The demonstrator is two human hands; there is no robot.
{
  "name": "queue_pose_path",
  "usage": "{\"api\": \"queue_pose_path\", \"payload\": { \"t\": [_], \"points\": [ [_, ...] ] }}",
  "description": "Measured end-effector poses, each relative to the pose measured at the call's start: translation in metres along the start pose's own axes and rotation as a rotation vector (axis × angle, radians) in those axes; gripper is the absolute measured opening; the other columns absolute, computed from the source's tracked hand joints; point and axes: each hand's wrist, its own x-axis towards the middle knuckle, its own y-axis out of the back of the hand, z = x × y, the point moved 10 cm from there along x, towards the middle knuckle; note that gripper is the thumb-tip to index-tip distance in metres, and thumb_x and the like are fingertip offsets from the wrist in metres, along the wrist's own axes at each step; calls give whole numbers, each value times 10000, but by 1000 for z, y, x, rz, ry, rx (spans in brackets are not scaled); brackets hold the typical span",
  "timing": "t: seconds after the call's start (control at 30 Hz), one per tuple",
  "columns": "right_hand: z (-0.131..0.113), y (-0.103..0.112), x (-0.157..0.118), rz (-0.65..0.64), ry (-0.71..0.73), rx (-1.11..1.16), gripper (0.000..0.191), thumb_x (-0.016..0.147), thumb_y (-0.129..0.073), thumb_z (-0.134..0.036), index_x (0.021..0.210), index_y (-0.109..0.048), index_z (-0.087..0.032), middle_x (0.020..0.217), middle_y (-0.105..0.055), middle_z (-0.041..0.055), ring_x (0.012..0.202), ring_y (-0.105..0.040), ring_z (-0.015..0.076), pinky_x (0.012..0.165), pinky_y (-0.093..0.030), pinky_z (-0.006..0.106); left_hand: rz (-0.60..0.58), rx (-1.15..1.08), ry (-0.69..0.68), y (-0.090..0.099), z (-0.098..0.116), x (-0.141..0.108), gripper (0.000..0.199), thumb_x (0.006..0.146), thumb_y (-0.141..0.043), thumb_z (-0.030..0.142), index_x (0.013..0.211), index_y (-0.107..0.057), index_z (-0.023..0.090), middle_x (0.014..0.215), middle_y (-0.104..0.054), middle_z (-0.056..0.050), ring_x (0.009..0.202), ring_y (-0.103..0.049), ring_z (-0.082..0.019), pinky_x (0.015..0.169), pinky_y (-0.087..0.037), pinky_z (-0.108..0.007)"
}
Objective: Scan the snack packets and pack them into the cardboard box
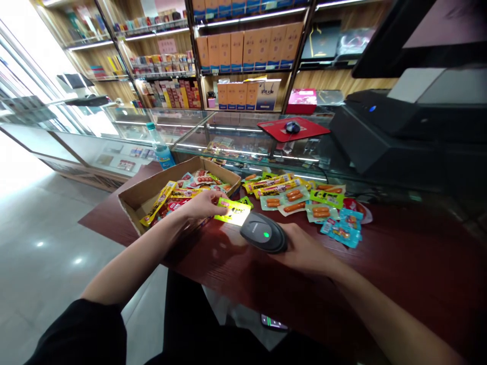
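My left hand point(207, 204) pinches the end of a yellow-green snack packet point(233, 212) beside the right edge of an open cardboard box point(131, 205). Bright light falls on the packet. Wrapped around a black barcode scanner point(263, 233) with a green light on top is my right hand point(299, 248). The scanner's front end is close to the packet. Inside the box lie several yellow, red and clear snack packets point(160, 203). More packets, including clear sausage packs point(294, 195), a green one point(327, 198) and blue ones point(342, 230), are spread to the right of the box.
The dark red table point(228, 274) meets a glass counter point(236, 126) behind. A blue bottle point(162, 147) stands behind the box. A mouse point(292, 127) rests on a red mat point(312, 130). Black equipment point(373, 137) stands at the right. A phone point(274, 322) shows below the table edge.
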Motion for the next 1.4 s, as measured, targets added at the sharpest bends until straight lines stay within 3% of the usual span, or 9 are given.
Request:
{"api": "queue_pose_path", "payload": {
  "t": [0.13,0.23,0.33,0.53,0.67,0.83,1.1,1.23,1.4],
  "points": [
    [-1,2,-1,15,14,-10,234,744,-661,-247,968,-659,-180,872,-713,18,771,-644,214,680,-504,288,-29,-119,24,-4,-4,1,293,571,-808,297,753,-620,166,725,-666,12,670,-619,-124,634,-473,-229],
    [1,5,-1,27,26,-22,236,748,-663,-239,977,-662,-181,894,-717,20,795,-655,220,698,-518,295,9,-158,34,9,-2,-1,327,575,-824,324,775,-619,166,757,-688,-3,706,-643,-139,666,-501,-249],
    [5,14,0,48,36,-35,245,760,-667,-252,994,-671,-181,939,-725,29,835,-669,231,736,-533,306,139,-184,18,50,3,-13,371,584,-830,336,848,-639,159,821,-711,-30,752,-663,-152,712,-522,-272],
    [35,43,2,170,-56,-70,404,743,-709,-342,1111,-666,-179,1037,-732,60,931,-685,281,816,-557,371,519,-23,-22,164,5,-71,492,541,-854,420,907,-677,144,809,-719,-54,699,-660,-153,681,-531,-277],
    [49,52,2,201,-60,-53,448,743,-714,-358,1151,-646,-187,1132,-710,62,1026,-668,292,895,-542,391,574,35,-18,183,3,-91,517,522,-856,442,905,-688,140,737,-694,-42,632,-632,-138,621,-517,-264],
    [51,56,1,233,-38,-30,465,733,-719,-358,1159,-638,-189,1106,-720,63,1006,-678,285,896,-547,396,427,116,-57,131,9,-61,442,575,-819,440,890,-697,155,724,-684,-32,601,-608,-129,569,-474,-246],
    [48,76,-2,234,-78,-152,399,737,-703,-344,1097,-689,-173,1034,-739,61,942,-688,275,845,-545,373,77,373,-212,-19,32,11,328,655,-737,390,882,-697,157,766,-678,-24,688,-611,-141,635,-459,-243],
    [48,99,-10,263,-67,-189,424,727,-715,-333,1121,-686,-177,1027,-737,62,957,-677,273,839,-531,363,-62,480,-270,-78,34,36,318,678,-709,415,880,-690,170,792,-674,-18,701,-598,-143,632,-437,-240],
    [57,121,-24,227,-135,-181,397,746,-700,-417,1050,-693,-162,676,-698,19,620,-657,198,635,-525,302,-227,763,-202,-126,17,50,550,585,-753,542,1002,-659,196,903,-667,-46,811,-615,-207,687,-447,-274]
  ]
}}
